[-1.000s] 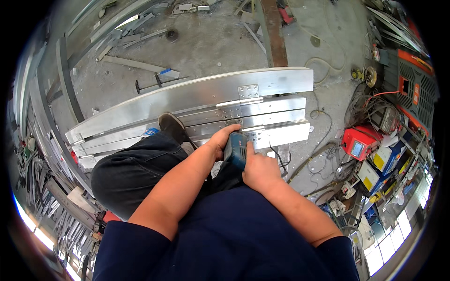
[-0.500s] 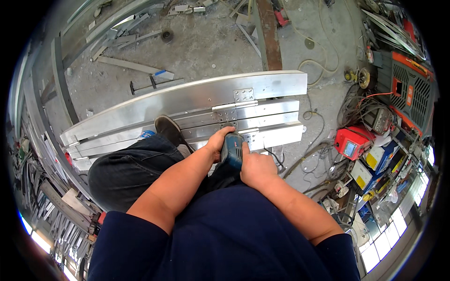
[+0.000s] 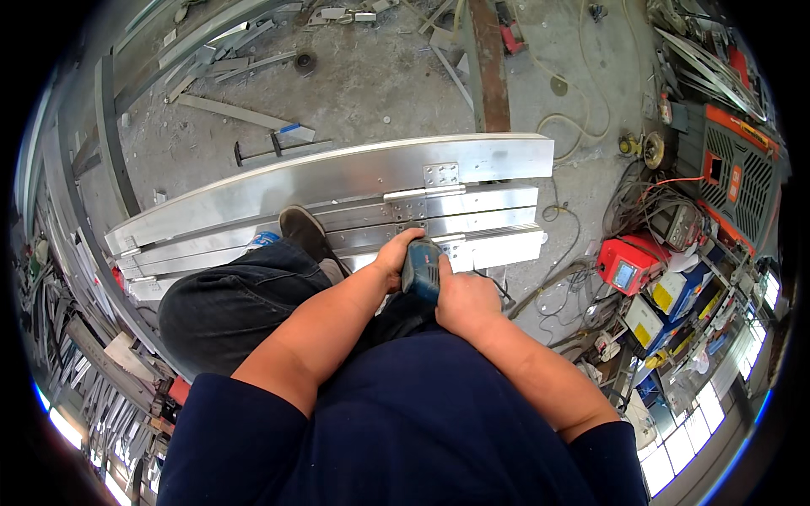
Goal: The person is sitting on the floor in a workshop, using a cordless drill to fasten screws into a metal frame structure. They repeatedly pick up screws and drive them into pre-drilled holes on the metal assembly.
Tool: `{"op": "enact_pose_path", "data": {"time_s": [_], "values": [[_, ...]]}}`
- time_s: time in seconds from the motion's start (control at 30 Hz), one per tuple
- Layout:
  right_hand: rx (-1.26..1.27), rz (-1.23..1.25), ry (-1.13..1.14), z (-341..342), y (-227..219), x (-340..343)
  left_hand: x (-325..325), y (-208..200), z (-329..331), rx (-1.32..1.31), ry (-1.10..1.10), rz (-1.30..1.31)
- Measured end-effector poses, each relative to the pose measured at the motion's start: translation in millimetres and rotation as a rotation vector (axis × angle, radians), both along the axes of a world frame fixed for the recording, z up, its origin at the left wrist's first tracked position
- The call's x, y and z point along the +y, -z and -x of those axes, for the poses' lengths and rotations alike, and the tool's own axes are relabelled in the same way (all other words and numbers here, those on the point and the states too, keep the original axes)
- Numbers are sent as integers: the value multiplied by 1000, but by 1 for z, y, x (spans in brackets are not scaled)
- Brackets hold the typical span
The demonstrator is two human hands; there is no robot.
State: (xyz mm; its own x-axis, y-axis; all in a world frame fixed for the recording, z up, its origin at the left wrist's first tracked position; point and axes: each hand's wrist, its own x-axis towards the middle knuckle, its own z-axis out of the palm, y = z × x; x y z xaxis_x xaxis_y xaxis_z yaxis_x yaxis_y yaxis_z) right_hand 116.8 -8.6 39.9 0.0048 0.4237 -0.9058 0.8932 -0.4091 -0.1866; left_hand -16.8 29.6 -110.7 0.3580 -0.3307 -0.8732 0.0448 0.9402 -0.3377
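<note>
A blue-and-black power drill is in both of my hands, in front of my belly and over the near edge of the metal beams. My left hand wraps round its left side, with the thumb on top. At its back right, my right hand is closed on the body, index finger laid along the casing. The drill's tip is hidden beneath it. Under and beyond it lie long silvery beams side by side. Hinges with screw-holed plates join them. My left shoe rests on the beams.
A rusty brown steel beam runs away from me. Right of the beams are tangled cables, a red machine with a screen, and an orange-and-grey machine. Metal offcuts litter the floor ahead; more metal strips are heaped at left.
The view has shifted slightly. Both hands keep their hold on the drill, which stays nearly in the same place over the beams.
</note>
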Motion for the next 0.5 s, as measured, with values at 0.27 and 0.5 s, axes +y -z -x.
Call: {"op": "enact_pose_path", "data": {"time_s": [0.27, 0.5], "values": [[4, -18, 11, 0, 2, -1, 6, -10, -4, 8, -24, 14], [2, -26, 26, -1, 1, 0, 8, -13, -6, 10, -16, 8]]}}
